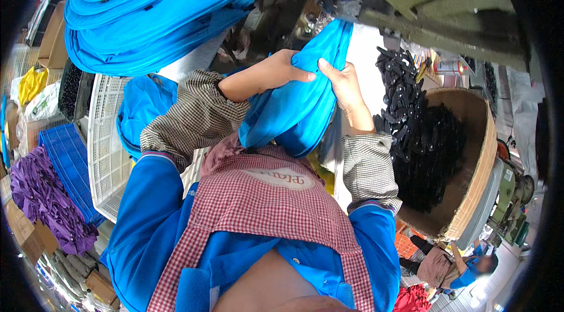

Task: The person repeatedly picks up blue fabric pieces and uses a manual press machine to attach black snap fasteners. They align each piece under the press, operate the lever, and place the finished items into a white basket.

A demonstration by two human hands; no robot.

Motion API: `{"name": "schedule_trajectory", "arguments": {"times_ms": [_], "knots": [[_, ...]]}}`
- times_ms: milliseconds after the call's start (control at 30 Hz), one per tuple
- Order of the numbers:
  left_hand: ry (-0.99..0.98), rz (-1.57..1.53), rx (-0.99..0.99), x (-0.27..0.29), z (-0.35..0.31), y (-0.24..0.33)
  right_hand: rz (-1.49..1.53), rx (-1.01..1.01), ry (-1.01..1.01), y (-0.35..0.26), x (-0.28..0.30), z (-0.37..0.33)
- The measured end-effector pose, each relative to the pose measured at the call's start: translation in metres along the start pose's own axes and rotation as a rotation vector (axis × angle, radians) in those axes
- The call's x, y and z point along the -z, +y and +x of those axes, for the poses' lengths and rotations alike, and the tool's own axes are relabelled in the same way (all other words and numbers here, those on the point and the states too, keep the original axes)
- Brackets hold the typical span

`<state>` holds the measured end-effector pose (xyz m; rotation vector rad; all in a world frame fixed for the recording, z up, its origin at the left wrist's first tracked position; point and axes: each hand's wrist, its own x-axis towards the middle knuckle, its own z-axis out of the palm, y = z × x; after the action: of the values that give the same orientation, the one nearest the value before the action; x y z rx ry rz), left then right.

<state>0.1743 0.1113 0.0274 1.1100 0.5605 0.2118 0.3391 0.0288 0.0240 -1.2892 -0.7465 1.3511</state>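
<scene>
A bright blue piece of fabric hangs in loose folds in front of my apron, its upper end reaching up towards the green machine. My left hand grips the fabric from the left, thumb laid across it. From the other side my right hand pinches it, thumb on top and the fingers mostly hidden behind. To the upper left lies a thick stack of similar blue fabric pieces. More blue fabric sits in the white plastic basket beside my left arm.
At my right, a cardboard box holds a heap of black strip-like pieces, some spilling over the near side. Further left are a blue crate and a purple fabric bundle. Another person works at the lower right.
</scene>
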Motion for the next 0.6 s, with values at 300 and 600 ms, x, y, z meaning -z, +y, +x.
{"name": "schedule_trajectory", "arguments": {"times_ms": [300,600], "knots": [[0.003,0.051,-0.079,0.054,0.047,0.053,-0.031,0.199,0.229,-0.037,-0.017,0.075],[-0.082,0.113,0.062,0.07,0.043,0.042,0.218,-0.123,0.181,-0.01,-0.007,0.076]]}}
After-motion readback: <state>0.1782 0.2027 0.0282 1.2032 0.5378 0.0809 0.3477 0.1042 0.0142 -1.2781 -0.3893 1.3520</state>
